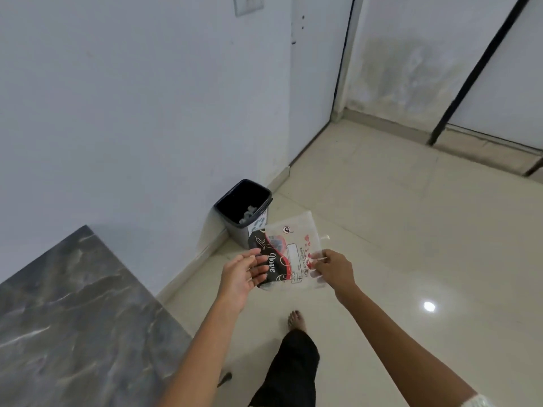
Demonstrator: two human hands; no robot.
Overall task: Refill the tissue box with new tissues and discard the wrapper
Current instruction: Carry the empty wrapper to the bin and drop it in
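Observation:
An empty plastic tissue wrapper [289, 248], clear with black and red print, hangs in the air in front of me. My right hand [332, 268] pinches its right edge. My left hand [245, 274] is at the wrapper's left edge with fingers spread and the palm turned inward; the fingertips touch or nearly touch the plastic. A small dark waste bin [244, 212] stands on the floor against the wall, just beyond and left of the wrapper, with some crumpled scraps inside. No tissue box is in view.
A grey marble tabletop [73, 318] fills the lower left. The white wall runs along the left, with a door frame [342, 69] beyond the bin. Cream floor tiles [411, 230] spread to the right. My bare foot [296, 321] and dark trouser leg are below my hands.

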